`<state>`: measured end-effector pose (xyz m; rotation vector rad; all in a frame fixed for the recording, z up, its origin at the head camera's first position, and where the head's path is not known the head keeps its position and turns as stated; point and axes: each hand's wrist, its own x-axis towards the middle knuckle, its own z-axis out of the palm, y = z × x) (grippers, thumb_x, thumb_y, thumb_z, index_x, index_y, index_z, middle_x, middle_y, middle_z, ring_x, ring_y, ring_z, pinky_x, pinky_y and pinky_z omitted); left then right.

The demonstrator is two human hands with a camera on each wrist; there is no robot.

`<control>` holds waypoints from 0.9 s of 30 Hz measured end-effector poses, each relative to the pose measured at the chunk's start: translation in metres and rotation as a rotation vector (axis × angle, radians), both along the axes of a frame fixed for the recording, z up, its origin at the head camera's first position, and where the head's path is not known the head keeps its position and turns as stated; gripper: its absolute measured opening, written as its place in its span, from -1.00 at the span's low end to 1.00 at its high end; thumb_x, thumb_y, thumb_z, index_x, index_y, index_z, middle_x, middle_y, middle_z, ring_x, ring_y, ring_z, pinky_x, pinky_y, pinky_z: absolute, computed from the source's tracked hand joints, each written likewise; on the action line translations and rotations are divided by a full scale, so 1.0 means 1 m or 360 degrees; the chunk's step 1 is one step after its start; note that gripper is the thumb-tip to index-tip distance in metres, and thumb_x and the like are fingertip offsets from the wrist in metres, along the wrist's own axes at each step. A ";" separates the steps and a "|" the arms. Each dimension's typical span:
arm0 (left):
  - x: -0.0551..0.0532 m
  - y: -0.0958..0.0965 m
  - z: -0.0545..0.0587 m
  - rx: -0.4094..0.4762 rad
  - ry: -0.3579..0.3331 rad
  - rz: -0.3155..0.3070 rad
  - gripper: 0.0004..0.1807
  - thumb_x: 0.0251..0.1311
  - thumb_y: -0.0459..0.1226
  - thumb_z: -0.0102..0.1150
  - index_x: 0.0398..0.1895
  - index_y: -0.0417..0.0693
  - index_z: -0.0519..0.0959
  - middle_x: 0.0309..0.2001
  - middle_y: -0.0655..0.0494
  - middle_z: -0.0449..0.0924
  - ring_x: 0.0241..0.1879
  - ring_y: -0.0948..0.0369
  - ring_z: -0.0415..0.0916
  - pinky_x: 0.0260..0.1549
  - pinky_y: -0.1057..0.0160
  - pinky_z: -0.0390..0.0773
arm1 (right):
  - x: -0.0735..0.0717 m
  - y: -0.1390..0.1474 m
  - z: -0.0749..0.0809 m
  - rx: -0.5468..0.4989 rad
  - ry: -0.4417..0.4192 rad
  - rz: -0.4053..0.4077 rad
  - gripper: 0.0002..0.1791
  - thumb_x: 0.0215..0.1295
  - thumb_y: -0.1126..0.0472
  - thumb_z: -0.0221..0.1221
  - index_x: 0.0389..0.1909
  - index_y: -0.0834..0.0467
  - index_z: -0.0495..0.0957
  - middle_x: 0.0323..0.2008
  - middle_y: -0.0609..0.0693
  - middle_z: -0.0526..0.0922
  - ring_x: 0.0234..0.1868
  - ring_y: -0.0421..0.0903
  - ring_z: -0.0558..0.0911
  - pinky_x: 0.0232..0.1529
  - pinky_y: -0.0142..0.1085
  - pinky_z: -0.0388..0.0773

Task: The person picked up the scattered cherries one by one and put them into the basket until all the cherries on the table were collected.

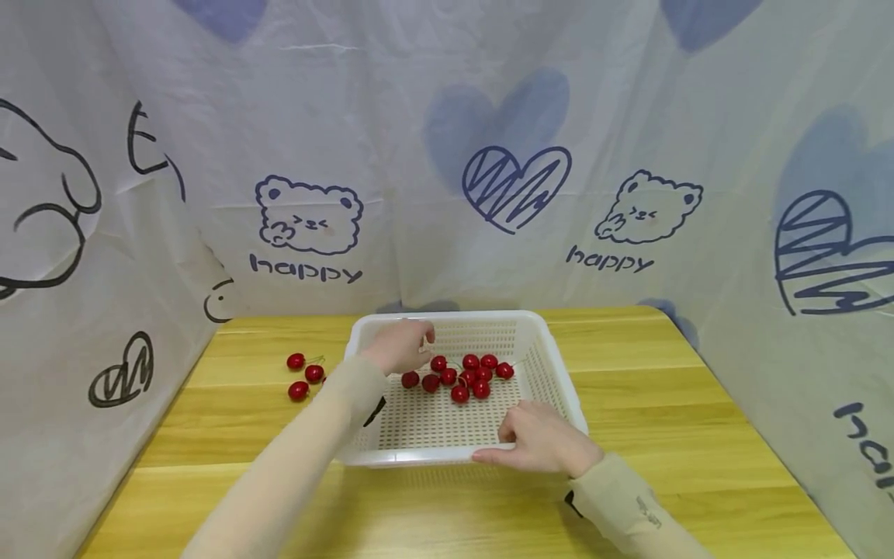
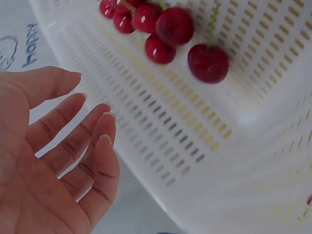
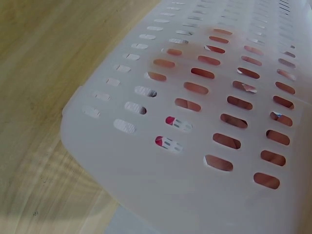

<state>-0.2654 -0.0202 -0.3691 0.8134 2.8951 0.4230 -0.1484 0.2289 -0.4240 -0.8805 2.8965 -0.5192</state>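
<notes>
I record the left hand (image 1: 401, 347) empty, fingers loosely bent, at ten o'clock over the basket (image 1: 412, 456); the right hand (image 1: 545, 440) grips its rim at five. Cherries (image 1: 467, 378) lie mid-basket; outlying cherries (image 1: 314, 374) sit at nine.

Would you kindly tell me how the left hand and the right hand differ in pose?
The left hand holds nothing, its fingers relaxed; the right hand grips the basket by its near rim. The left hand is near the basket's far left corner; the right hand, its near right corner. Both have pale sleeves.
</notes>
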 end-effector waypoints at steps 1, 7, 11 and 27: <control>0.000 -0.003 0.003 0.0007 0.0012 0.0007 -0.74 0.27 -0.29 0.19 -0.02 -0.19 0.57 -0.19 -0.03 0.65 -0.27 0.14 0.54 -0.18 0.15 0.57 | 0.000 0.000 0.000 0.0002 -0.0001 -0.0001 -0.28 0.21 -0.49 0.14 -0.86 -0.16 0.09 -0.83 -0.35 -0.03 -0.73 -0.38 -0.03 -0.65 -0.45 -0.01; -0.007 -0.026 0.013 0.0018 0.0018 0.0071 -0.69 0.30 -0.26 0.15 0.06 -0.16 0.55 -0.05 -0.11 0.64 -0.12 0.02 0.59 -0.05 0.03 0.60 | 0.001 0.000 0.000 0.0013 -0.0015 -0.0003 -0.28 0.21 -0.49 0.13 -0.86 -0.16 0.09 -0.83 -0.34 -0.02 -0.72 -0.37 -0.02 -0.65 -0.45 0.00; -0.011 -0.043 0.013 0.0088 0.0041 0.0102 -0.68 0.28 -0.29 0.15 0.07 -0.20 0.55 -0.04 -0.14 0.63 -0.10 -0.01 0.58 -0.04 0.02 0.60 | 0.001 0.000 0.000 0.0015 -0.0020 -0.0006 -0.28 0.21 -0.50 0.13 -0.86 -0.16 0.10 -0.83 -0.34 -0.02 -0.73 -0.38 -0.03 -0.65 -0.45 -0.01; -0.006 -0.101 0.017 0.0198 0.0200 0.0310 -0.67 0.32 -0.32 0.13 0.11 -0.23 0.53 0.06 -0.22 0.62 0.02 -0.12 0.58 0.05 -0.09 0.59 | 0.001 0.000 0.000 0.0014 -0.0021 0.0008 -0.28 0.21 -0.50 0.12 -0.86 -0.17 0.10 -0.84 -0.36 -0.02 -0.74 -0.40 -0.03 -0.66 -0.46 0.00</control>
